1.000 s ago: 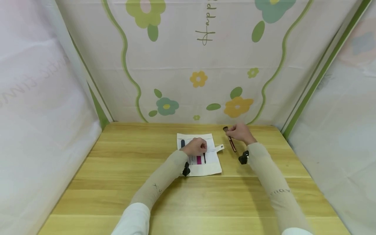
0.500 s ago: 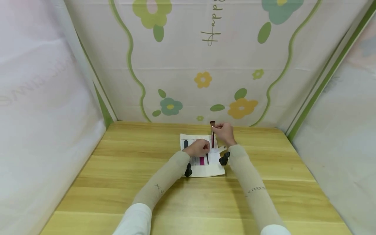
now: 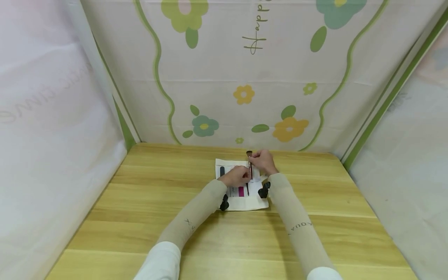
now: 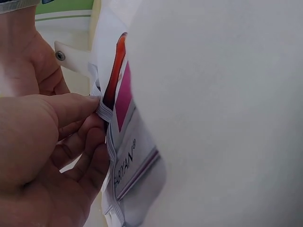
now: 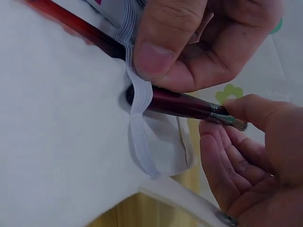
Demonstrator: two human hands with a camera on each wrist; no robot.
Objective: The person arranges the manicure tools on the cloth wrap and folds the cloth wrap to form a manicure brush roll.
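Observation:
A white fabric brush roll point(image 3: 248, 203) lies unfolded on the table, with my left hand point(image 3: 235, 177) over its middle. Thumb and fingers of that hand pinch the roll's pale elastic band point(image 5: 141, 101). My right hand point(image 3: 265, 161) pinches a makeup brush point(image 5: 180, 104) near its metal collar, bristles away from the roll. The brush's dark red handle passes under a loop of the band, its end showing on the other side. A second brush point(image 4: 114, 71), with a red handle, sits in the band alongside, partly hidden by my left hand in the right wrist view.
A snap tab point(image 4: 64, 54) sticks out from the roll's right side. A dark, rounded item point(image 3: 222, 171) sits in the roll left of my hand. The wooden table point(image 3: 224, 241) ends at a flower-printed cloth point(image 3: 210, 77) behind, with white cloth on both sides.
My right hand has carried the makeup brush leftward from the table right of the roll and brought its handle end into the band. The left hand stays at the band.

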